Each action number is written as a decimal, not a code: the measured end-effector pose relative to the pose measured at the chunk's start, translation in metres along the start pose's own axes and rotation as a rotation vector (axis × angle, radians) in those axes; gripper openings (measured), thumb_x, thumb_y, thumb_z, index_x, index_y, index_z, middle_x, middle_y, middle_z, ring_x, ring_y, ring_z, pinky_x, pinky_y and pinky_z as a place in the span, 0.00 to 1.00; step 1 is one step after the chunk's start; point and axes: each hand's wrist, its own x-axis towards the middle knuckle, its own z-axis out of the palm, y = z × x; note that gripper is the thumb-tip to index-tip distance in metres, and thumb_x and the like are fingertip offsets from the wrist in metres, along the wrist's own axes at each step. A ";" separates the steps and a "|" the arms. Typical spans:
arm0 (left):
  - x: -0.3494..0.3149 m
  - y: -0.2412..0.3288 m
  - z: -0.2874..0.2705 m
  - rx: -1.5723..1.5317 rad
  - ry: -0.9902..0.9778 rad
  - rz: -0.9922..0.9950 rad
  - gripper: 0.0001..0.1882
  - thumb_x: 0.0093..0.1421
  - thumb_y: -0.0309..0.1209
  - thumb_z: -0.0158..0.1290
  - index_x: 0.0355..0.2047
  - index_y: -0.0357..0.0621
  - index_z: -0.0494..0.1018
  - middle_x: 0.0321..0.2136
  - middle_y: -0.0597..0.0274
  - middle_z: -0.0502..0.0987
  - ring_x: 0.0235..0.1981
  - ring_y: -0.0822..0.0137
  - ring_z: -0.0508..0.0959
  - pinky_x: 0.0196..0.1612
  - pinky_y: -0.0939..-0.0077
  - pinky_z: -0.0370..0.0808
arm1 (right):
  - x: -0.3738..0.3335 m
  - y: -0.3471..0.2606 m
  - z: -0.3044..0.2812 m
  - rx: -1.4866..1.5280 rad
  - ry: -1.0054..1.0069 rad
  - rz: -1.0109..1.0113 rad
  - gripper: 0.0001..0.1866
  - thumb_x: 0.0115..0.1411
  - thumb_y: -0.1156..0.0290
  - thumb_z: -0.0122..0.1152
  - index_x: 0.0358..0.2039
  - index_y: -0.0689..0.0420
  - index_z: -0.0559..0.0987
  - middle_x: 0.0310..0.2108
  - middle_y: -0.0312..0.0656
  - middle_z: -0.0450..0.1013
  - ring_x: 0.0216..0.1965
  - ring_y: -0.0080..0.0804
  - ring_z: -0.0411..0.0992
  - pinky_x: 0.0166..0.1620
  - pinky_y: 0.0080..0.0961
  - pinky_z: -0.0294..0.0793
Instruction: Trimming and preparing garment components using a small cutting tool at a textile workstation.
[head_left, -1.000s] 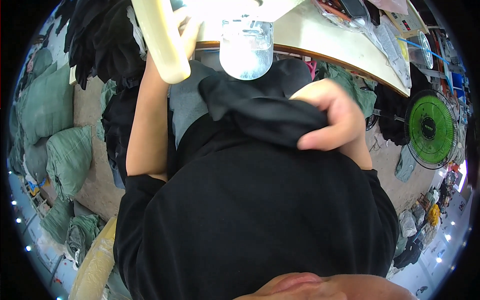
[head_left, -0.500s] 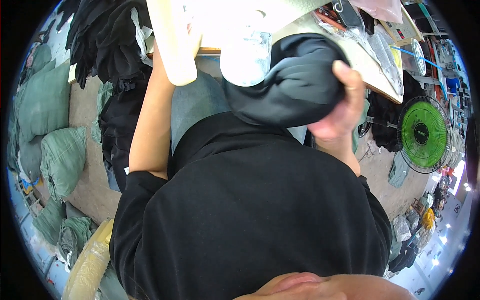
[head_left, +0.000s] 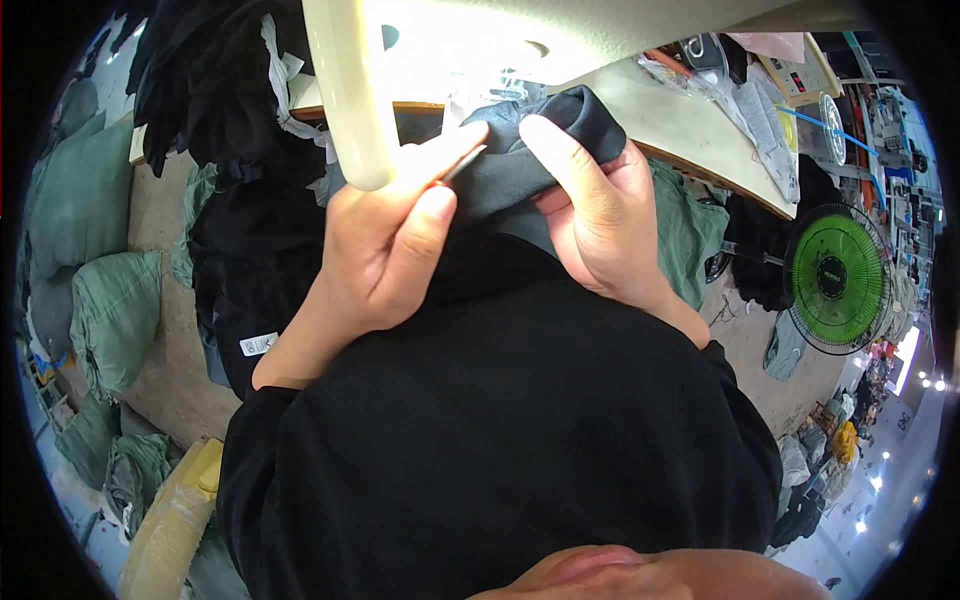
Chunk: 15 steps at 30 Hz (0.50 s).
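A piece of black cloth (head_left: 500, 175) is bunched between my two hands, just below the lit part of a cream sewing machine (head_left: 355, 110). My left hand (head_left: 385, 240) is closed, thumb and forefinger pressed on a thin, pale, pointed tool (head_left: 466, 162) whose tip touches or lies very near the cloth; its exact kind I cannot make out. Opposite it, my right hand (head_left: 600, 215) pinches the cloth, thumb on top and fingers curled underneath. A folded edge of the cloth stands up beyond the right thumb.
The pale tabletop (head_left: 690, 130) carries plastic packets (head_left: 760, 130) on the right. Black garments (head_left: 220, 80) are heaped at the left. Beside me on the right stands a green fan (head_left: 838, 280). Green sacks (head_left: 118, 310) lie on the floor at the left.
Both hands have come together at the cloth. The cloth, earlier a large loose bundle in my right hand, is now gathered smaller under the machine. My left hand has come out from behind the machine.
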 end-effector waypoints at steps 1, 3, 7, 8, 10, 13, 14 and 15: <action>0.001 -0.001 0.001 -0.016 -0.038 0.092 0.22 0.62 0.19 0.52 0.58 0.31 0.71 0.22 0.63 0.70 0.22 0.72 0.68 0.28 0.78 0.65 | 0.000 0.000 0.001 0.011 -0.017 -0.011 0.08 0.65 0.78 0.60 0.44 0.63 0.77 0.38 0.39 0.78 0.37 0.22 0.78 0.40 0.20 0.80; 0.003 0.004 0.009 0.012 -0.006 0.093 0.22 0.63 0.20 0.53 0.58 0.31 0.71 0.22 0.63 0.69 0.21 0.72 0.67 0.27 0.78 0.64 | -0.001 0.000 0.002 0.021 -0.036 -0.016 0.08 0.65 0.78 0.60 0.44 0.63 0.77 0.39 0.40 0.78 0.38 0.24 0.78 0.41 0.22 0.80; 0.001 0.007 0.014 0.043 0.042 0.079 0.22 0.62 0.21 0.56 0.57 0.31 0.71 0.21 0.66 0.69 0.20 0.75 0.66 0.25 0.81 0.62 | -0.003 0.002 0.000 0.100 -0.050 -0.021 0.08 0.65 0.79 0.59 0.45 0.63 0.77 0.41 0.41 0.78 0.42 0.26 0.78 0.45 0.24 0.80; 0.000 0.006 0.014 0.037 0.054 0.115 0.23 0.62 0.21 0.57 0.57 0.31 0.71 0.21 0.66 0.69 0.20 0.76 0.66 0.25 0.82 0.62 | -0.003 0.003 -0.001 0.106 -0.045 -0.020 0.08 0.65 0.80 0.59 0.45 0.62 0.78 0.42 0.42 0.78 0.43 0.26 0.78 0.47 0.25 0.80; 0.001 0.004 0.016 0.034 0.079 0.142 0.23 0.61 0.21 0.57 0.57 0.31 0.72 0.21 0.66 0.70 0.20 0.76 0.67 0.24 0.82 0.62 | -0.004 0.004 -0.003 0.104 -0.062 -0.018 0.07 0.65 0.80 0.59 0.44 0.62 0.78 0.42 0.42 0.78 0.43 0.26 0.78 0.47 0.25 0.80; 0.002 0.004 0.017 0.033 0.097 0.159 0.22 0.61 0.21 0.58 0.56 0.31 0.72 0.21 0.65 0.71 0.20 0.76 0.68 0.24 0.83 0.62 | -0.005 0.005 0.000 0.094 -0.070 -0.023 0.07 0.65 0.81 0.59 0.43 0.62 0.78 0.42 0.41 0.78 0.42 0.26 0.78 0.47 0.24 0.80; 0.003 0.004 0.018 0.037 0.091 0.149 0.22 0.61 0.21 0.58 0.56 0.31 0.73 0.22 0.64 0.72 0.20 0.76 0.68 0.24 0.83 0.62 | -0.005 0.005 0.001 0.087 -0.061 -0.029 0.06 0.65 0.81 0.59 0.43 0.62 0.79 0.41 0.41 0.79 0.42 0.25 0.78 0.47 0.24 0.80; 0.003 0.004 0.018 0.037 0.093 0.147 0.22 0.61 0.21 0.58 0.56 0.31 0.73 0.22 0.64 0.72 0.20 0.76 0.68 0.24 0.83 0.62 | -0.005 0.005 0.000 0.087 -0.062 -0.026 0.06 0.65 0.81 0.59 0.43 0.62 0.79 0.41 0.41 0.79 0.42 0.25 0.78 0.47 0.24 0.80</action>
